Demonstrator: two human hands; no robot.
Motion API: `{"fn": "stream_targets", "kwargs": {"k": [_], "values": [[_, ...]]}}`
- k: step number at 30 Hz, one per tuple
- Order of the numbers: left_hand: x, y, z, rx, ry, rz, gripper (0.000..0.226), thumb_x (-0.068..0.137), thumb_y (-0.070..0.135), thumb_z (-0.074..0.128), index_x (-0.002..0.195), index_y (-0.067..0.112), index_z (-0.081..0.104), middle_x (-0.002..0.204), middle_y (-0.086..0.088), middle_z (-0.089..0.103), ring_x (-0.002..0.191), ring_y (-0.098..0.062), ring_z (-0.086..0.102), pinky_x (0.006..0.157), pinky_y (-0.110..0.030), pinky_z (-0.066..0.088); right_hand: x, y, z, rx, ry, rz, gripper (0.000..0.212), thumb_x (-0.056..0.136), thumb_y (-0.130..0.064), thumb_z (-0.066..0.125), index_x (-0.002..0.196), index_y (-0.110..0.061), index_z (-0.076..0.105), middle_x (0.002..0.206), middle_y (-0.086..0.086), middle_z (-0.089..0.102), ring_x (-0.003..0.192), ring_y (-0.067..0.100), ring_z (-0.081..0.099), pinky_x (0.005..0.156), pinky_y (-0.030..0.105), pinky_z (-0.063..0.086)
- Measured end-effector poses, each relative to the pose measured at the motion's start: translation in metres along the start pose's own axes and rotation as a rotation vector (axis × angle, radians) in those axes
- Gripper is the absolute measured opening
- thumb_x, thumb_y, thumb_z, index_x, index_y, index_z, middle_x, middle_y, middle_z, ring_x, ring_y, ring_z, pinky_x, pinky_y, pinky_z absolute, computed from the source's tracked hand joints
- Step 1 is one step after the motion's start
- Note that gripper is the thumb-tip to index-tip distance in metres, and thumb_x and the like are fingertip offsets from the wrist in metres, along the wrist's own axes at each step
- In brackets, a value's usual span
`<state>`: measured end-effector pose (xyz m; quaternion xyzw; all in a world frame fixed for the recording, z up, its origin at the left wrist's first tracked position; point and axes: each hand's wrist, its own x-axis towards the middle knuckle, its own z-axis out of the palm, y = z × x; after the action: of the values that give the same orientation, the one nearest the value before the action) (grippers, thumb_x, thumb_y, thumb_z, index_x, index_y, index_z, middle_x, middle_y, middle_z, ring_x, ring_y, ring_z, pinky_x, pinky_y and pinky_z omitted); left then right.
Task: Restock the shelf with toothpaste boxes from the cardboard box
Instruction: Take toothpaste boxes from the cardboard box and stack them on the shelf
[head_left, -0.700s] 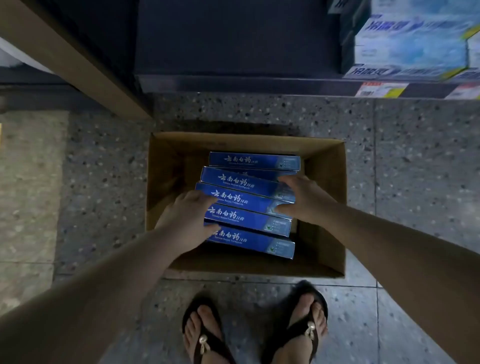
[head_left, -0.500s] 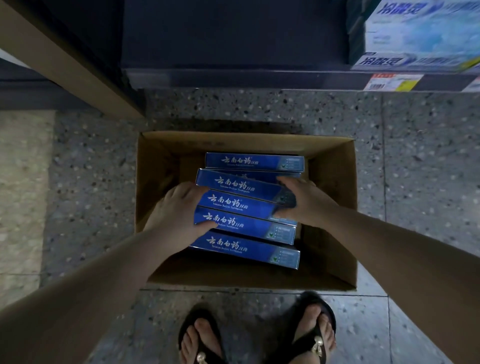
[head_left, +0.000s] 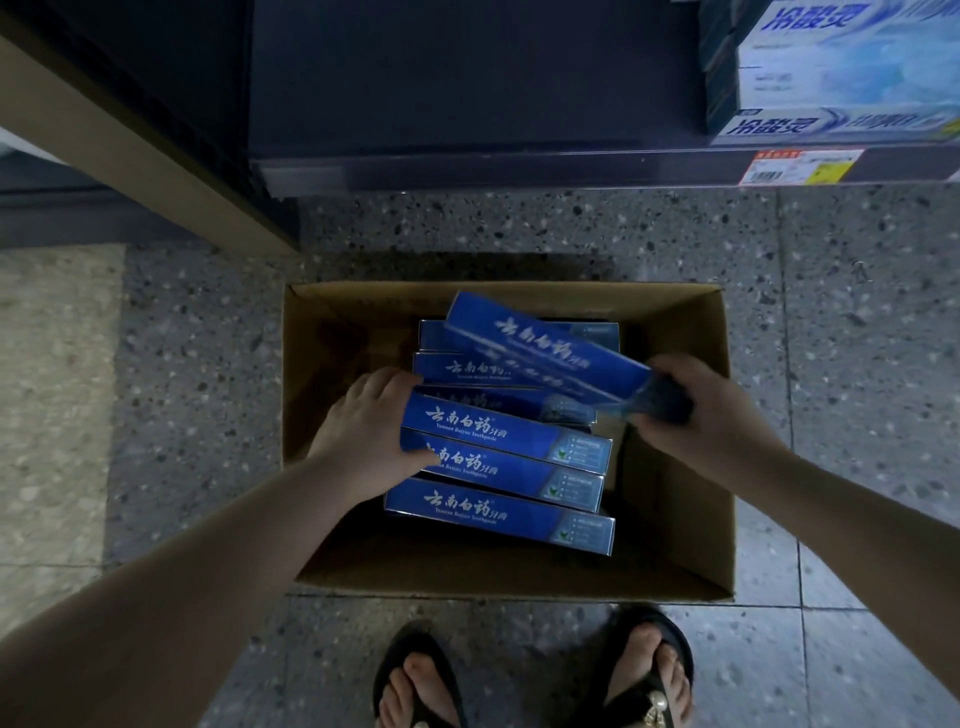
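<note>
Cardboard box (head_left: 675, 530): open-topped, on the floor (head_left: 182, 364), directly under my fingers; holds a row of blue toothpaste boxes (head_left: 498, 514).
Left fingers (head_left: 387, 384): curled round the left end of one box in the row (head_left: 509, 431), thumb on its near side.
Right fingers (head_left: 675, 366): pinching the right end of a lifted box (head_left: 545, 353), which slants above the row.
Shelf (head_left: 519, 169): beyond my fingers; pale packs (head_left: 831, 78) at its far right.
Change: half a second ago the lifted box lay flat in the row under my right fingers; my left fingers stay put.

toothpaste boxes (head_left: 498, 514) in cardboard box (head_left: 675, 525) | shelf (head_left: 467, 169) behind — sandals (head_left: 410, 636) before
</note>
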<state>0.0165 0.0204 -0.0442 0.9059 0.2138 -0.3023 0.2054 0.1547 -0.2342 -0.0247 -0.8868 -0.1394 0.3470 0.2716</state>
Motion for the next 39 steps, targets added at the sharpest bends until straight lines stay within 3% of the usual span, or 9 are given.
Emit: {"fn": "stream_targets", "kwargs": {"k": [3, 6, 11, 17, 23, 26, 33, 36, 39], "values": [[0.016, 0.002, 0.002, 0.130, -0.159, 0.055, 0.098, 0.070, 0.047, 0.069, 0.144, 0.030, 0.007, 0.155, 0.003, 0.012, 0.143, -0.022, 0.009, 0.114, -0.046, 0.015, -0.014, 0.002, -0.021, 0.049, 0.123, 0.013, 0.043, 0.073, -0.008, 0.070, 0.101, -0.029, 0.045, 0.074, -0.018, 0.048, 0.066, -0.003, 0.047, 0.053, 0.015, 0.036], [0.027, -0.001, -0.001, 0.144, -0.256, 0.038, 0.098, 0.068, 0.048, 0.070, 0.145, 0.029, 0.011, 0.153, 0.002, 0.017, 0.139, -0.023, 0.020, 0.112, -0.045, 0.021, -0.020, 0.005, -0.028, 0.079, 0.167, 0.025, 0.042, 0.071, -0.007, 0.072, 0.096, -0.030, 0.047, 0.075, -0.017, 0.052, 0.068, -0.003, 0.051, 0.052, 0.012, 0.039], [0.015, -0.002, 0.001, 0.073, -0.137, 0.118, 0.062, 0.079, 0.035, 0.063, 0.134, 0.023, 0.037, 0.142, 0.003, 0.035, 0.123, -0.016, 0.042, 0.099, -0.032, 0.039, -0.023, -0.002, -0.026, 0.091, 0.170, 0.024, 0.038, 0.072, -0.011, 0.071, 0.096, -0.032, 0.049, 0.076, -0.017, 0.053, 0.070, -0.001, 0.051, 0.055, 0.017, 0.038], [-0.023, -0.001, -0.022, -0.148, 0.034, 0.123, 0.050, 0.079, 0.032, 0.064, 0.126, 0.020, 0.048, 0.128, 0.004, 0.046, 0.110, -0.015, 0.052, 0.086, -0.026, 0.045, -0.046, -0.028, -0.043, 0.141, 0.193, -0.013, 0.039, 0.071, -0.010, 0.070, 0.094, -0.034, 0.051, 0.079, -0.011, 0.061, 0.073, 0.004, 0.058, 0.062, 0.026, 0.045], [-0.113, 0.028, -0.100, -0.413, 0.069, 0.186, 0.021, 0.064, 0.040, 0.061, 0.078, 0.044, 0.046, 0.084, 0.017, 0.047, 0.073, -0.004, 0.053, 0.058, -0.018, 0.035, -0.116, -0.093, -0.124, 0.184, 0.235, -0.105, 0.046, 0.063, -0.019, 0.070, 0.087, -0.053, 0.051, 0.079, -0.039, 0.060, 0.070, -0.015, 0.057, 0.058, 0.003, 0.041], [-0.167, 0.049, -0.150, -0.446, 0.092, 0.235, 0.024, 0.064, 0.040, 0.063, 0.079, 0.050, 0.048, 0.093, 0.023, 0.050, 0.081, 0.004, 0.055, 0.058, -0.011, 0.038, -0.161, -0.128, -0.176, 0.206, 0.261, -0.122, 0.056, 0.063, -0.017, 0.072, 0.085, -0.064, 0.050, 0.079, -0.039, 0.062, 0.070, -0.012, 0.060, 0.060, 0.007, 0.044], [-0.286, 0.120, -0.281, -0.436, 0.171, 0.418, 0.044, 0.061, 0.045, 0.069, 0.089, 0.068, 0.045, 0.098, 0.042, 0.049, 0.086, 0.015, 0.051, 0.064, -0.005, 0.039, -0.294, -0.216, -0.309, 0.244, 0.360, -0.165, 0.041, 0.064, -0.019, 0.073, 0.082, -0.052, 0.056, 0.071, -0.018, 0.067, 0.056, -0.001, 0.058, 0.051, 0.009, 0.042], [-0.336, 0.152, -0.330, -0.440, 0.167, 0.425, 0.054, 0.048, 0.069, 0.067, 0.095, 0.050, 0.047, 0.094, 0.030, 0.053, 0.092, 0.002, 0.055, 0.071, -0.001, 0.037, -0.362, -0.247, -0.356, 0.278, 0.429, -0.126, 0.023, 0.056, -0.033, 0.069, 0.076, -0.042, 0.061, 0.076, -0.018, 0.066, 0.053, -0.003, 0.055, 0.048, 0.008, 0.040], [-0.382, 0.190, -0.374, -0.344, 0.199, 0.498, 0.043, 0.055, 0.057, 0.061, 0.093, 0.043, 0.046, 0.094, 0.022, 0.050, 0.091, -0.006, 0.053, 0.073, -0.003, 0.036, -0.430, -0.259, -0.397, 0.202, 0.552, -0.112, 0.030, 0.048, -0.049, 0.058, 0.077, -0.041, 0.053, 0.079, -0.035, 0.060, 0.067, -0.012, 0.056, 0.056, 0.003, 0.039]]}}
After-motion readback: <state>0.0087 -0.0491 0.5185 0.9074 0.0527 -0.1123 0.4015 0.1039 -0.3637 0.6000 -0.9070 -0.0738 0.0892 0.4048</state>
